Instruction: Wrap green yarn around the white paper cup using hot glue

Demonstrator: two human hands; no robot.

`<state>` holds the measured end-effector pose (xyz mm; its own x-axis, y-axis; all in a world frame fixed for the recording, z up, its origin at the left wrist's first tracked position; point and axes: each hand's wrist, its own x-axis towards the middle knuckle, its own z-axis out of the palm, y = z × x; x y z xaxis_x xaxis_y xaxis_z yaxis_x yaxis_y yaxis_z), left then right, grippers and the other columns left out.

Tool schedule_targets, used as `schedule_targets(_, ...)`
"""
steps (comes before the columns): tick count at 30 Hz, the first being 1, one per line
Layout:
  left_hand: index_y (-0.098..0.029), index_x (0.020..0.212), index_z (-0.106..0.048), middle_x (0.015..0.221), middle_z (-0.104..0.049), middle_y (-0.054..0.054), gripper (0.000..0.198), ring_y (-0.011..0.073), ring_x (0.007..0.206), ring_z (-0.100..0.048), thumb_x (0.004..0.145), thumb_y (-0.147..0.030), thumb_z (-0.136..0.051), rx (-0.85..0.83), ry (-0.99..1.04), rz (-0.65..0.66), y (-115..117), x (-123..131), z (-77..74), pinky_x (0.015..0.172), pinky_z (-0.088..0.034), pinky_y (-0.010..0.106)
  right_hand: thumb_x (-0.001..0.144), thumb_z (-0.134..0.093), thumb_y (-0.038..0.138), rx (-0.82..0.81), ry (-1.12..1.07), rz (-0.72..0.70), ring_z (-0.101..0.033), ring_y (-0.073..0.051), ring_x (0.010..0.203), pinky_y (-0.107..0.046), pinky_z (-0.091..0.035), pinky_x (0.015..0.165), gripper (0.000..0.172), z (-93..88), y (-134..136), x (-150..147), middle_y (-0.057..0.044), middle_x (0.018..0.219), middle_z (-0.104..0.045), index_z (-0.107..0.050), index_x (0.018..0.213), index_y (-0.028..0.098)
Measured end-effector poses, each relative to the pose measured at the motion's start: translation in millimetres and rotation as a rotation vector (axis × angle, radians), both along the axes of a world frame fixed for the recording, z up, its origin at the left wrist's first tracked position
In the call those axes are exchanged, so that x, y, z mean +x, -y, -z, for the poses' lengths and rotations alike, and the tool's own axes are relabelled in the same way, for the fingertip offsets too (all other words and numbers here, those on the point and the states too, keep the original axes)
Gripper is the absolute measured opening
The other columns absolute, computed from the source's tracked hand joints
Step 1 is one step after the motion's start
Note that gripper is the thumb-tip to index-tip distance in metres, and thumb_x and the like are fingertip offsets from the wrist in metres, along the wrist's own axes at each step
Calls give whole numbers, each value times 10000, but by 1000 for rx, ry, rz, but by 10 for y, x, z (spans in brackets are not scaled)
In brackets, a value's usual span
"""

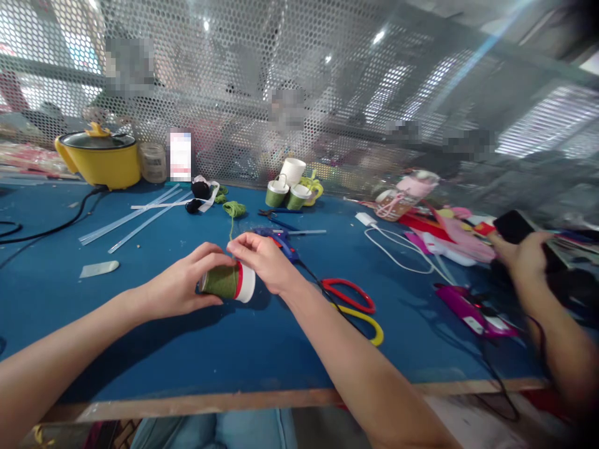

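My left hand [194, 277] is closed around a small paper cup [222, 282] that lies tilted on its side above the table. Green yarn covers most of the cup, with a red band beside its white end. At the top of the cup, my right hand [262, 259] pinches a strand of green yarn [231, 228]. That strand runs back to a loose green yarn bundle [234, 209]. Just beyond my right hand lies a blue glue gun [282, 240], partly hidden by it.
Red-and-yellow scissors [349, 296] lie right of my forearm. Pliers [281, 215], glue sticks [135, 215] and small green-wrapped cups [277, 193] are behind. A yellow pot [103, 163] stands back left. At right are a purple power strip [472, 312] and another person's hand [526, 255] holding a phone.
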<state>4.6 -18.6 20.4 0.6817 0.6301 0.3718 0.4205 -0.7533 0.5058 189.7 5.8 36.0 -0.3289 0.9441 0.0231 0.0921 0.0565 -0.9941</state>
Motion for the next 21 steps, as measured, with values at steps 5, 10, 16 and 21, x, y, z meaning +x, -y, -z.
schedule_targets(5,-210,1189,-409,1148,-505,95,530,256,1052,-531,735,-301,-668,-97,64,-59,-24,-4,-22,893,-460,400,712,-609,386,90,-39,111,-510,-107,675,-264,-400,689,220,-26,-18,37,3,756,-594,-537,731,179)
schedule_targets(10,-190,1165,-463,1118,-528,97,507,247,1010,-553,728,-345,-669,-143,52,-60,-21,0,-24,863,-469,379,721,-598,392,130,13,132,-524,-121,701,-284,-408,733,218,-7,-42,55,-2,748,-592,-533,726,184)
schedule_targets(16,-196,1150,-454,1077,-564,72,492,228,962,-565,729,-326,-674,-157,23,-57,-11,-4,-46,831,-466,353,724,-598,391,137,49,127,-522,-126,687,-291,-404,718,221,27,-59,68,-2,732,-577,-531,731,180)
schedule_targets(21,-204,1148,-433,1104,-532,74,460,219,1003,-543,758,-295,-659,-87,34,-6,-5,-9,-44,856,-454,338,722,-591,382,125,86,93,-516,-131,682,-281,-400,677,216,20,-39,59,3,715,-554,-508,707,183)
